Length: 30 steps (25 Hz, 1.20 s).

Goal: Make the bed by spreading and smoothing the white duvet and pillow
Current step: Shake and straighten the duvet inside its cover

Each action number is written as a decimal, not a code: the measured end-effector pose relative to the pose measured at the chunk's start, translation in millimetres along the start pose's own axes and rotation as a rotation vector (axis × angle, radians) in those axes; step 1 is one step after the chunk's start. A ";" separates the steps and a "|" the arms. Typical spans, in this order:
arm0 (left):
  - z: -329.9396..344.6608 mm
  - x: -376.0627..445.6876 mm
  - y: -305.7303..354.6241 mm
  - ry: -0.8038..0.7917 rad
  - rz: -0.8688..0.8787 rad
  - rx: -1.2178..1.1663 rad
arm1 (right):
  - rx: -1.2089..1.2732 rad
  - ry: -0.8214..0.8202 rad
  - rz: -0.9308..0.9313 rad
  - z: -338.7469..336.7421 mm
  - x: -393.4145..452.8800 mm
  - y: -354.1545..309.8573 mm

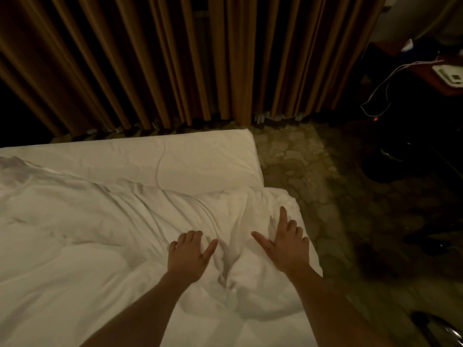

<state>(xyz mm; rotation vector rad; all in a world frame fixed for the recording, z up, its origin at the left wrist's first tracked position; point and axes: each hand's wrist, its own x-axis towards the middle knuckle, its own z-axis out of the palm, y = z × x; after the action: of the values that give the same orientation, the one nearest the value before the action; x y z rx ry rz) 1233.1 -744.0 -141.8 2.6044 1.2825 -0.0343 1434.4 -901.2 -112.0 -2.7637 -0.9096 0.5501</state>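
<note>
The white duvet (87,241) covers the bed, heavily wrinkled near its right corner. Both hands lie palm down on that wrinkled corner. My left hand (188,256) presses on the fabric with its fingertips bent down into the folds and the thumb spread right. My right hand (285,244) lies near the duvet's right edge, index finger straight and pointing away, thumb spread left, other fingers slightly bent. A raised fold of fabric runs between the two hands. Beyond the duvet lies a white pillow (155,161), flat along the bed's far edge.
Brown pleated curtains (175,58) hang just behind the bed. A patterned carpet (313,176) lies to the right. At the far right, a dark table (443,78) carries a white device with a dangling white cable (385,93). A dark chair base (395,156) stands below it.
</note>
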 end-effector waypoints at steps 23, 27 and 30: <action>-98.1 -108.7 130.1 0.019 -0.183 -0.190 | -0.148 0.005 -0.218 -140.2 -85.8 74.4; -69.3 -134.5 227.1 0.099 -0.400 -0.343 | 0.038 -0.081 -0.227 -172.3 -78.3 146.2; -67.4 -140.6 288.3 0.204 -0.524 -0.508 | 0.236 -0.084 -0.236 -194.2 -66.1 180.6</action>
<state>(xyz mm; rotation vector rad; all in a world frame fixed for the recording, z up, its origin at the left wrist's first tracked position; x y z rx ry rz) 1367.1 -1007.7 -0.7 1.8374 1.7390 0.4179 1559.3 -1095.4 34.2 -2.3998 -1.0936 0.6863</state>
